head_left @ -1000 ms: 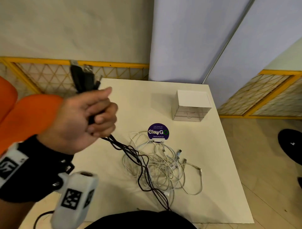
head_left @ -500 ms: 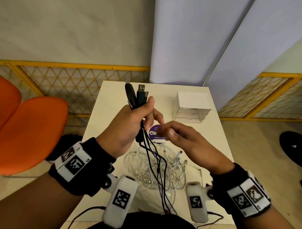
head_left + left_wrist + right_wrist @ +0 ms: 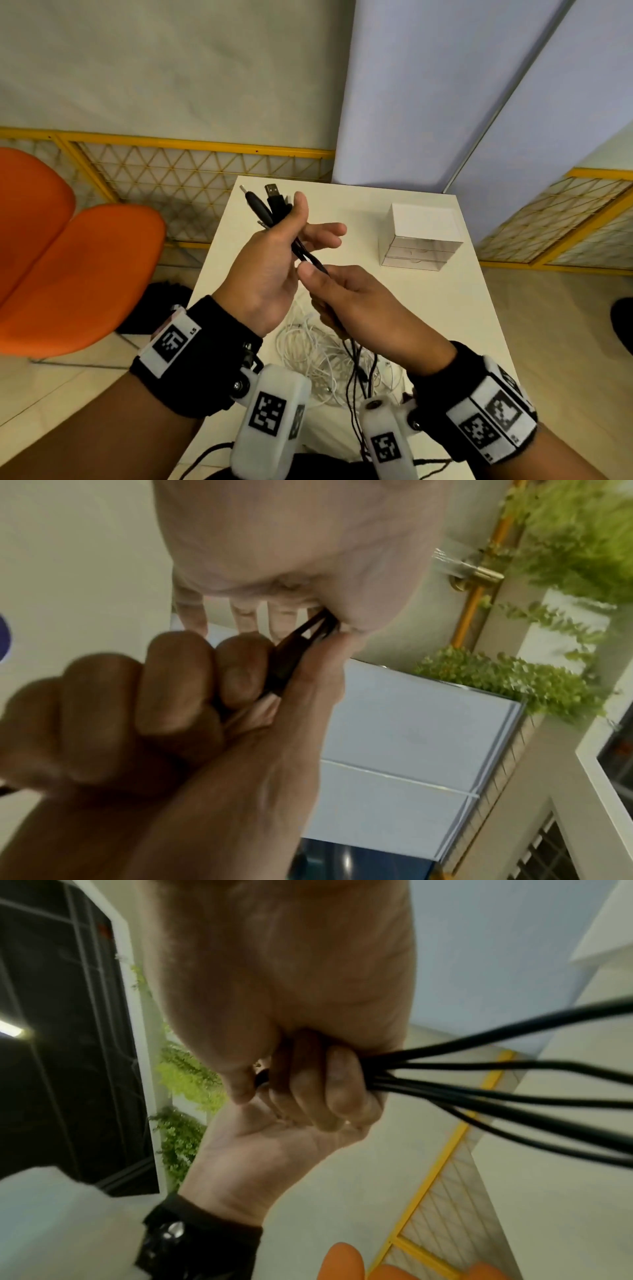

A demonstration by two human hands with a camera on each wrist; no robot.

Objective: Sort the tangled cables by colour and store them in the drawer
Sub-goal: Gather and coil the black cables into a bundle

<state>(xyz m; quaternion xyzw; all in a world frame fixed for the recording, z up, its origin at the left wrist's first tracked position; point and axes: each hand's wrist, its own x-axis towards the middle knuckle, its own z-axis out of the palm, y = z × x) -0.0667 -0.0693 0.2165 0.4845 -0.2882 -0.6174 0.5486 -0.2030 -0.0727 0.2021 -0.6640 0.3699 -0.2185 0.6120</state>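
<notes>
My right hand is clamped round the black cables just below my left hand, which pinches their plug ends between thumb and palm, fingers splayed. I judge I'm gathering the black set; next I must draw their tails free of the white cables heaped on the counter beneath, a likely snag. Farther off stands the white drawer box, shut.
</notes>
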